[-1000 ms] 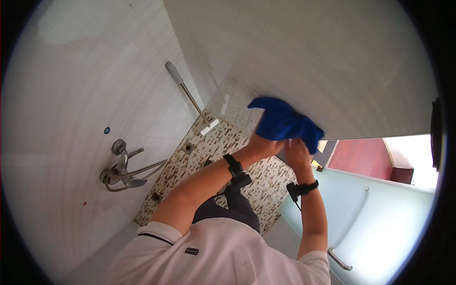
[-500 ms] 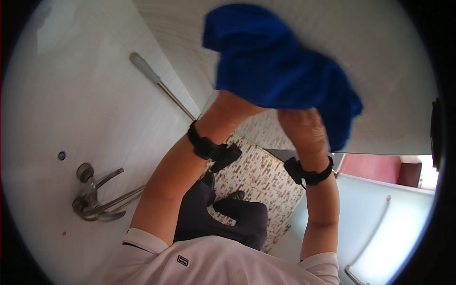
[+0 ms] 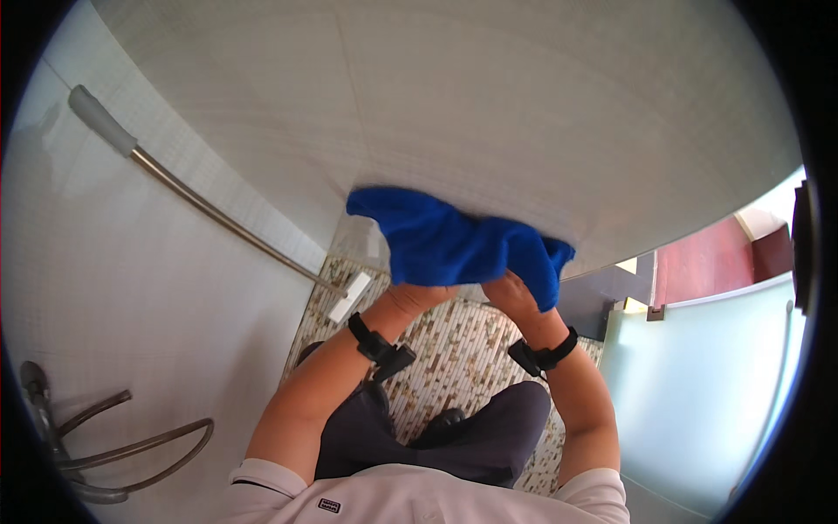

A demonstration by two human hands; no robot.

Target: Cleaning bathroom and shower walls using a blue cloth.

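Observation:
A blue cloth point(image 3: 449, 244) is spread wide across both hands, against the lower part of a pale wall point(image 3: 489, 105) in front of me. From the left, my left hand point(image 3: 421, 295) reaches under its near edge, and the cloth covers the fingers. My right hand point(image 3: 513, 295) holds the cloth's right part, which drapes over the fingers and hangs down beside the wrist. Both arms stretch forward, and each wrist wears a black strap with a small black box.
On the left, a long-handled tool point(image 3: 218, 214) with a grey grip leans on the side wall. Below it is a metal tap with a hose point(image 3: 140, 454). Mosaic tiles cover the floor point(image 3: 454, 349). A frosted glass panel point(image 3: 698, 384) stands at right, with a red surface point(image 3: 703, 253) beyond.
Both hands have come down the wall and nearer to me with the blue cloth. My view has shifted too: the long-handled tool and the tap now appear farther left.

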